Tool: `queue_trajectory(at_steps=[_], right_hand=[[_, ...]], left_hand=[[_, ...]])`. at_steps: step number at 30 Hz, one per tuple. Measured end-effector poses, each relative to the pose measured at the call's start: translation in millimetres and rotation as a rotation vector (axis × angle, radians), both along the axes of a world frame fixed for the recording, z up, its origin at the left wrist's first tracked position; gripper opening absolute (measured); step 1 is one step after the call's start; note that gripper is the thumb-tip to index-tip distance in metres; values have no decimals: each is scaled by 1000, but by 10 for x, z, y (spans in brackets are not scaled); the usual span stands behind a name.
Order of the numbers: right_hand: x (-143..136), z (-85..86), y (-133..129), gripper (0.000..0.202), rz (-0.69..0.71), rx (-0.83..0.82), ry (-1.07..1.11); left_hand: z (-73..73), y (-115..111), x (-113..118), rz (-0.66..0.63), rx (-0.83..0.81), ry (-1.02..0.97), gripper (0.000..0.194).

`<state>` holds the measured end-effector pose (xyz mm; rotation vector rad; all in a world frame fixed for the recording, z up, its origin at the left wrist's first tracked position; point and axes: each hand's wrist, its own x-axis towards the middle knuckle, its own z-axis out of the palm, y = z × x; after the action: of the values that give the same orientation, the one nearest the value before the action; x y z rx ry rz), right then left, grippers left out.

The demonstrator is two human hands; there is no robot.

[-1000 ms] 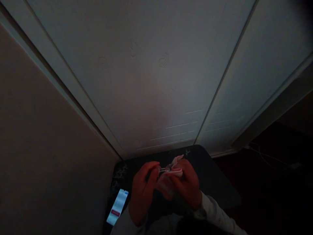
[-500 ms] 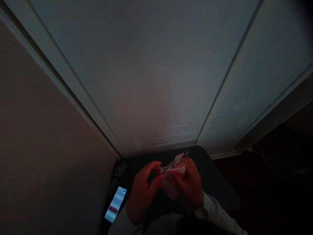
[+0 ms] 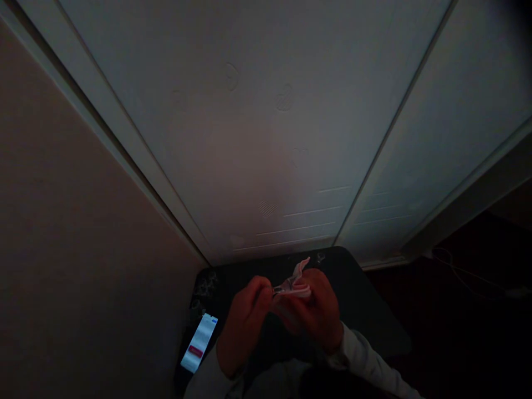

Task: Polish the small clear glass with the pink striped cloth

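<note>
My right hand [image 3: 322,310] is closed around a soft pink piece, a cloth or small pouch [image 3: 300,285], with one corner sticking up above the fingers. My left hand [image 3: 245,316] pinches a small, clear, shiny piece [image 3: 277,289] at the left edge of the pink cloth. Most of that piece is hidden by fingers and cloth, and the light is too dim to tell its kind. Both hands are held close together over a dark table [image 3: 366,310].
A lit phone [image 3: 199,342] lies at the left of the table. Behind it is a cluster of small clear things [image 3: 205,284], and another clear piece [image 3: 320,257] lies at the back edge. White panels [image 3: 257,138] rise behind; a cable [image 3: 461,274] lies at the right.
My left fingers have closed more tightly over the clear piece, so less of it shows. The pink cloth has shifted slightly left. The view has tilted a little.
</note>
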<state>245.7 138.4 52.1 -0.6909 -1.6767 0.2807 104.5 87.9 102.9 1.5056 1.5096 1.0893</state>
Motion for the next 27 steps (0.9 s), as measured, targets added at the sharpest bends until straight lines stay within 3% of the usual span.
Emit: queue_trajectory(at_steps=[6,11,16,21,27], right_hand=[[-85,34,-41,6,-11,36,6],[-124,48,-64,4,-4,28,4],[-147,49,-83,3,-9,-4,12],[-143,19,-74,6,-2,-97,39],[-74,17,-25,6,-39,-79,32]], left_hand=[[-38,-5,-69,-11,-93,-133,43],[-23,-12,-129,-5,-95,-125,40],[-37,-31,-127,162,15,-135,24],[-118,-52,-165,94,176,-63,22],[-101,-15,-156,48,217,69,31]])
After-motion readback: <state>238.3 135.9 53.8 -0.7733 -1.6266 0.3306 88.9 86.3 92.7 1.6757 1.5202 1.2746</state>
